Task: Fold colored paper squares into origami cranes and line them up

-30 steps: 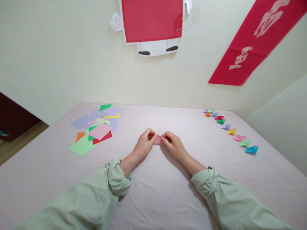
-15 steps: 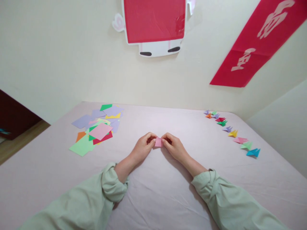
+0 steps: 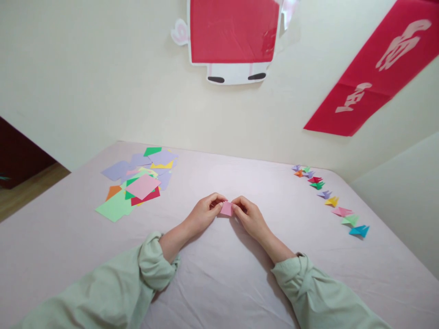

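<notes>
A small piece of pink folded paper (image 3: 227, 209) is held between my two hands over the middle of the table. My left hand (image 3: 206, 212) pinches its left edge between thumb and fingers. On the opposite edge, my right hand (image 3: 250, 215) has the same kind of pinch. The paper's lower edge shows between the thumbs, while its upper corners are partly hidden by my fingertips.
Loose coloured paper sheets (image 3: 143, 187) lie overlapping on the left of the pale cloth-covered table (image 3: 206, 283). Along the right side runs a row of several small folded paper figures (image 3: 332, 201). Behind stands a wall with a red banner (image 3: 365, 82) and a red-and-white cutout (image 3: 235, 32).
The camera view has tilted slightly. Both hands still grip the pink paper, which now looks a little more slanted, with its lower edge reaching further left.
</notes>
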Available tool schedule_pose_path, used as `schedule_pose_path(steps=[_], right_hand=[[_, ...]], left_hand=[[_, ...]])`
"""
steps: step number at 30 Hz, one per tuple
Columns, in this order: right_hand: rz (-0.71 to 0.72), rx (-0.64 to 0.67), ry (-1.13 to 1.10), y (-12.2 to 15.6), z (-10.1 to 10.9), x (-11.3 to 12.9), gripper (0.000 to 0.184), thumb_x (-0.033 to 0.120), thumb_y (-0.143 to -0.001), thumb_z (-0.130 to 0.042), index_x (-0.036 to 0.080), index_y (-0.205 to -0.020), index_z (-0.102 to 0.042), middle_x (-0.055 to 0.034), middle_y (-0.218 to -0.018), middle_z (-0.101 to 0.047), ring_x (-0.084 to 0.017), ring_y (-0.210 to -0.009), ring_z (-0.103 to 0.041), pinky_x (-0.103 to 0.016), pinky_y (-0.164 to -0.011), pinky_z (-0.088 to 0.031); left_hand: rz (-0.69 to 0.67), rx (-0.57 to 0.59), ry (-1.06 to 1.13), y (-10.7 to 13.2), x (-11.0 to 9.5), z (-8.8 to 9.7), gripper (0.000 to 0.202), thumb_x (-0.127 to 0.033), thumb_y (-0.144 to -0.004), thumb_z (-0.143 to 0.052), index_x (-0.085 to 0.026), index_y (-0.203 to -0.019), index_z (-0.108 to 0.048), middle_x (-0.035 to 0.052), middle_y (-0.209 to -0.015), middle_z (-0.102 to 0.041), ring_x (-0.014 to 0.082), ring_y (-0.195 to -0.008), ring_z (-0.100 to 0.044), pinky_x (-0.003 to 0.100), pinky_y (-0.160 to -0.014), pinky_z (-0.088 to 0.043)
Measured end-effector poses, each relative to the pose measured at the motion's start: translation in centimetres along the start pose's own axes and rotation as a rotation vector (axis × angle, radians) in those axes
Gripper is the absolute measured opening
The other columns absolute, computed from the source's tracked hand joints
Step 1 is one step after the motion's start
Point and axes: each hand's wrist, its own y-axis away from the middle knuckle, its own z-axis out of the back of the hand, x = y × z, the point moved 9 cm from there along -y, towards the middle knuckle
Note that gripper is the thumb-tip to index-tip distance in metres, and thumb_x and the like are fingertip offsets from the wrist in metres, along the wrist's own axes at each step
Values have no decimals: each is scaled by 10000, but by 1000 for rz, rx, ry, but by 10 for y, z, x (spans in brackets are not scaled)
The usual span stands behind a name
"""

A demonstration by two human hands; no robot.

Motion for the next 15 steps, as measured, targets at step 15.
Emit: schedule_pose_path(steps=[15], right_hand=[[27, 28, 19, -8, -3, 2, 136, 227, -868, -487, 183, -844, -613, 12, -743, -604, -137, -676, -528, -252, -648, -402]], left_hand=[[25, 9, 13, -1, 2, 1, 276, -145, -786, -493, -176, -1003, -659, 37, -984, -700, 164, -925, -637, 281, -839, -499]])
